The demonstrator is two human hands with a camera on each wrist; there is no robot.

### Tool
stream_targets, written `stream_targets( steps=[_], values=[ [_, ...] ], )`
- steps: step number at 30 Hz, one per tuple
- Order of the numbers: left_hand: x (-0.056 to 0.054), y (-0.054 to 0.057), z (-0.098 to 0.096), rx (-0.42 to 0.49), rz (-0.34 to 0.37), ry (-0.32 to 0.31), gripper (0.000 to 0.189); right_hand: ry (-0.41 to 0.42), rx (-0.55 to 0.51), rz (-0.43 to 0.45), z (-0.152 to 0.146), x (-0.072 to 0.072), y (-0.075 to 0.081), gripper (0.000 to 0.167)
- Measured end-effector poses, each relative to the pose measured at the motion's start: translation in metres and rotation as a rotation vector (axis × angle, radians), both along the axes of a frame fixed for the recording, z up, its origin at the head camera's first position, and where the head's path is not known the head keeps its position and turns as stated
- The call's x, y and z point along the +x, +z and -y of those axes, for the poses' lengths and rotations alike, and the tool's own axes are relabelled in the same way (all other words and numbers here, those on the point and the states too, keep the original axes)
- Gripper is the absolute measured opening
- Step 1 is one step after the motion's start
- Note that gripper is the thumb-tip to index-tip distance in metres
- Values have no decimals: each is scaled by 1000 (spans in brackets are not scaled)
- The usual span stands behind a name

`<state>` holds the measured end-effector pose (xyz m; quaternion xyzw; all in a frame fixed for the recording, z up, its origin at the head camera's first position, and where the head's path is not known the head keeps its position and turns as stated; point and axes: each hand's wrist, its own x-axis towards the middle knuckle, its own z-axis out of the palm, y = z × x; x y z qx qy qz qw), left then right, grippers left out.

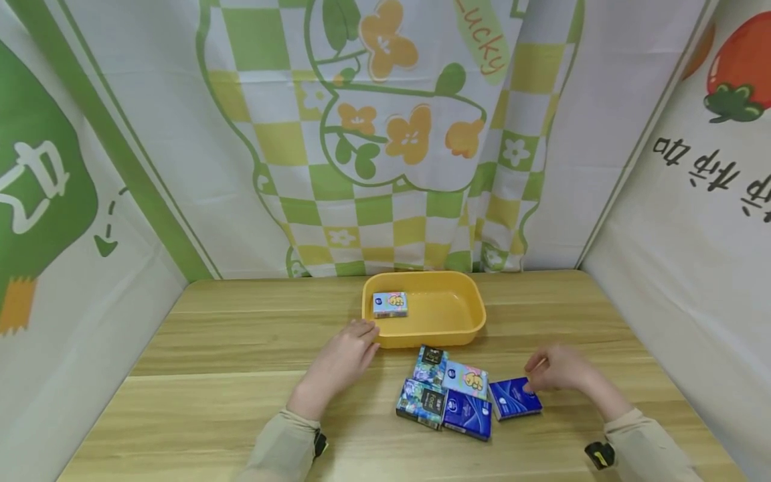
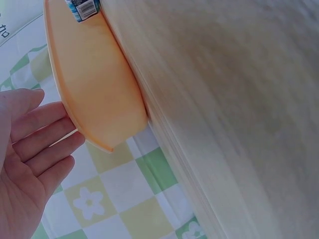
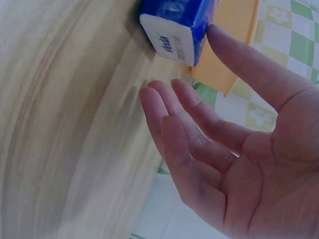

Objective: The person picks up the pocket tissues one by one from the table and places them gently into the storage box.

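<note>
My left hand rests its fingertips on the near left corner of a yellow plastic tray; in the left wrist view its fingers are nearly straight against the rim. A light blue tissue pack with a yellow cartoon lies inside the tray. My right hand is over the right end of a dark blue tissue pack. In the right wrist view the thumb touches that blue pack, marked Vinda, while the other fingers are loosely bent and apart from it.
Beside the blue pack lie a second dark blue pack, a light blue cartoon pack and two floral packs, one upper and one lower. A printed curtain hangs behind the wooden table.
</note>
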<state>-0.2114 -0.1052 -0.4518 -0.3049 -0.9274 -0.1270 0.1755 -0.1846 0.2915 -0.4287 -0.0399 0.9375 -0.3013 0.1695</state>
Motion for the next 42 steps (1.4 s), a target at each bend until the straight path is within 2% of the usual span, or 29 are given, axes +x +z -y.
stream_targets(
  steps=[6,12,21,25,32,37,42],
  values=[
    [1,0,0,-13,10,13,33,29,-47,68,3,-2,-3,38],
    [1,2,-1,-24,5,12,32,56,-66,95,4,-3,-6,33],
    [2,5,-2,-27,6,7,32,125,23,110,10,-4,-2,22],
    [3,5,-2,-31,3,11,32,128,51,139,14,-4,-1,20],
    [2,3,-1,-40,-4,15,32,145,21,205,16,-6,2,19],
    [1,2,0,-35,-10,13,32,168,24,211,15,-8,0,19],
    [1,1,0,-16,-7,10,31,150,48,212,15,-10,0,21]
  ],
)
